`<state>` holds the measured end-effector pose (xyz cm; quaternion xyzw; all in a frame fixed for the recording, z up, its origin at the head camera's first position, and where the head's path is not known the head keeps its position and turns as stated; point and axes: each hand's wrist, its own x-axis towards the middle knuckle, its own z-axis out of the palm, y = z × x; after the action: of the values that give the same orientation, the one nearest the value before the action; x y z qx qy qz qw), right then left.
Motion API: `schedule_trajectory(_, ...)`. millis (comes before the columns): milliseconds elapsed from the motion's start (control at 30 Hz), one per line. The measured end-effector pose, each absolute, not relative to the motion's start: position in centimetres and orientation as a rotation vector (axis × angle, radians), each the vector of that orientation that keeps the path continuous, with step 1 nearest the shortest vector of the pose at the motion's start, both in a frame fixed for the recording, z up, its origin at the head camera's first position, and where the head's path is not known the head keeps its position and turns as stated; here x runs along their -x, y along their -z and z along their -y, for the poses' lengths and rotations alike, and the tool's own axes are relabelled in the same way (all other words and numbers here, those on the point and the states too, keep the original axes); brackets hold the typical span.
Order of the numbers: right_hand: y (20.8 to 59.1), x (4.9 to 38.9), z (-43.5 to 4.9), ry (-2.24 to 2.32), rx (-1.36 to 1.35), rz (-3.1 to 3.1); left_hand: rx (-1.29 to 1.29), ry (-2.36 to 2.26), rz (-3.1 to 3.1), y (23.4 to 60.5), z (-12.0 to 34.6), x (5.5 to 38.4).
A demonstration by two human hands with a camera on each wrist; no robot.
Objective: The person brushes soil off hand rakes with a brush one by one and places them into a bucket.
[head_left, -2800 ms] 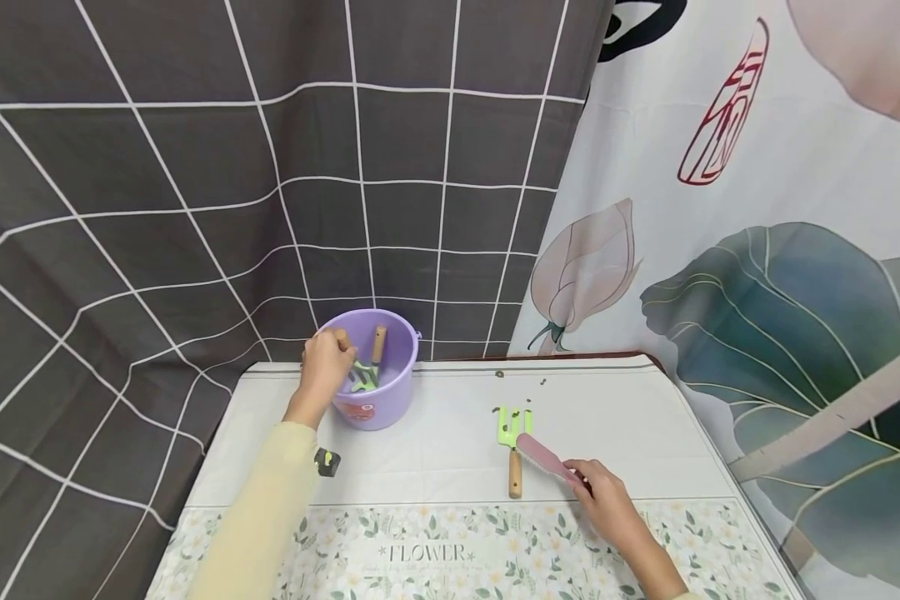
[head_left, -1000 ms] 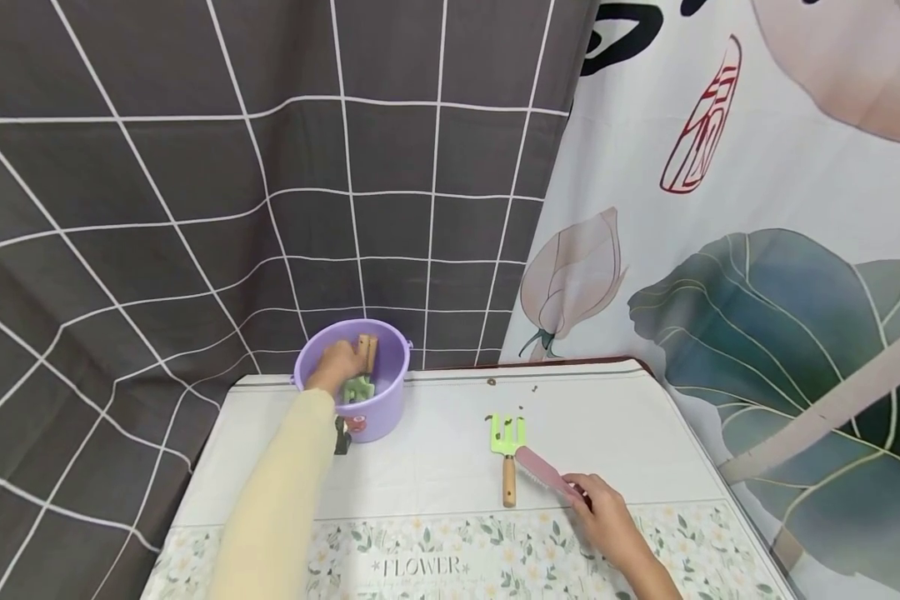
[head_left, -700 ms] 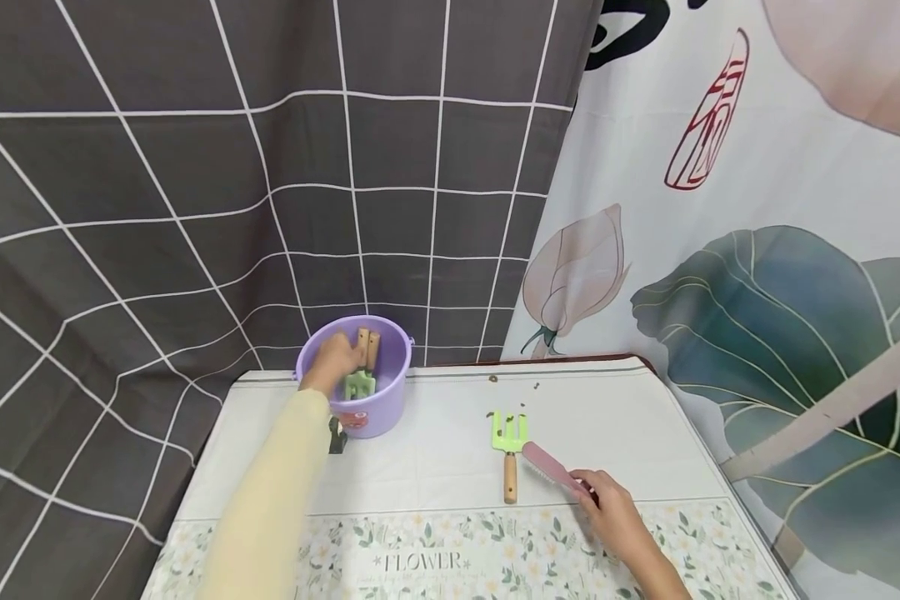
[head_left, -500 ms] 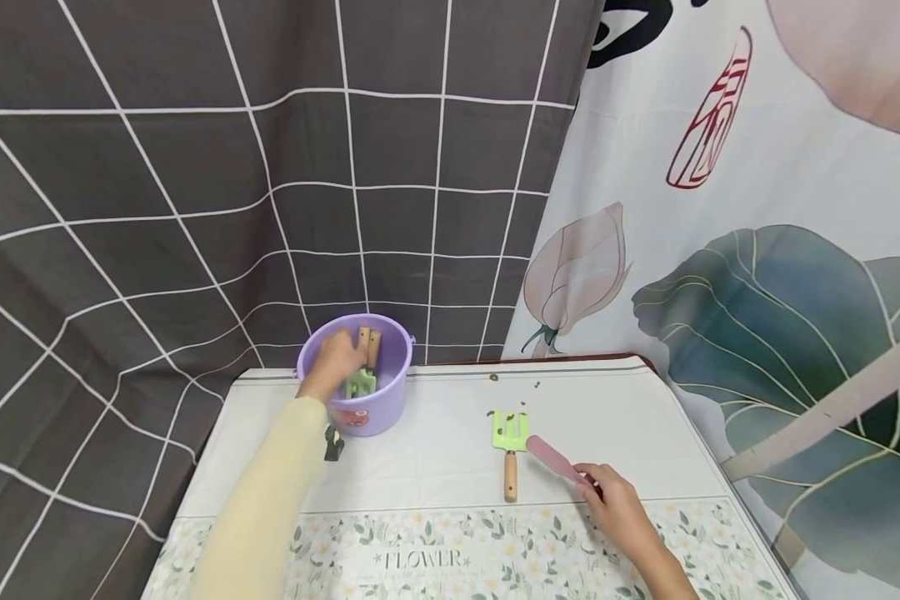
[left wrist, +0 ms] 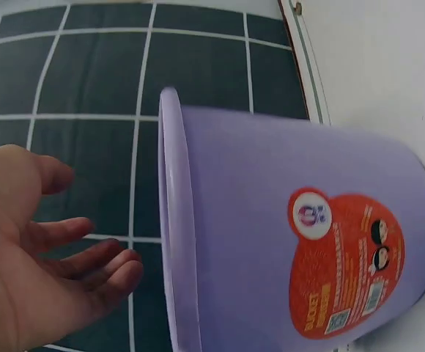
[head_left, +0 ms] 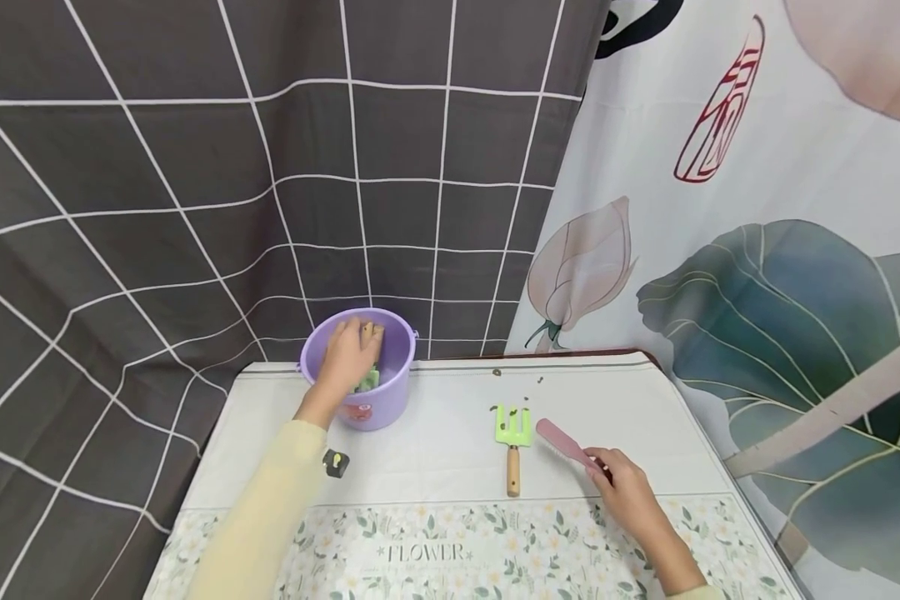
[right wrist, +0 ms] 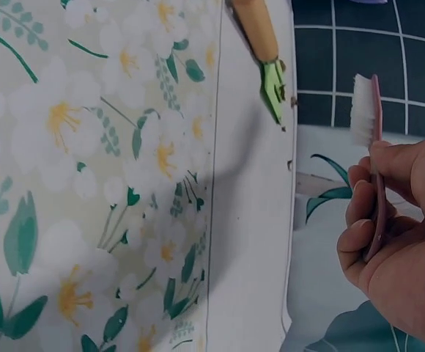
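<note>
My left hand (head_left: 345, 358) is over the mouth of a purple bucket (head_left: 382, 408); in the left wrist view its fingers are loosely bent beside the rim, holding nothing. Inside the bucket, partly hidden by that hand, are green-headed garden tools (head_left: 370, 381) with wooden handles. My right hand (head_left: 626, 492) grips a pink brush (head_left: 562, 440) by its handle. White bristles (right wrist: 362, 110) show in the right wrist view. A green hand fork (head_left: 513, 427) with a wooden handle lies on the table, left of the brush head and apart from it, with dark crumbs on its tines.
Small dark crumbs (head_left: 497, 372) are scattered on the white tabletop (head_left: 435, 450) behind the fork. A flower-print band (head_left: 420, 575) runs along the table's near side. A dark gridded curtain (head_left: 390, 208) and a white printed curtain (head_left: 645, 292) hang behind.
My left hand, lower in the bucket beside the tool handles earlier, has risen to its mouth. The brush in my right hand has moved right, away from the fork.
</note>
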<state>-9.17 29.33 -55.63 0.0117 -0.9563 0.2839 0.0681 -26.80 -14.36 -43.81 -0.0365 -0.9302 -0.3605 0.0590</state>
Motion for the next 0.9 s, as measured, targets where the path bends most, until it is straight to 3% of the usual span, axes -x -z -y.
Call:
schedule_trajectory(367,55.3,9.6,-30.0,-0.842,-0.023,2.835,0.202,1.201,2.573,44.5,12.6,23.2)
schedule_trajectory(900,55.0,10.2,-31.2,-0.814,-0.082,2.787,0.382,1.380,2.297,49.3,10.0,19.4)
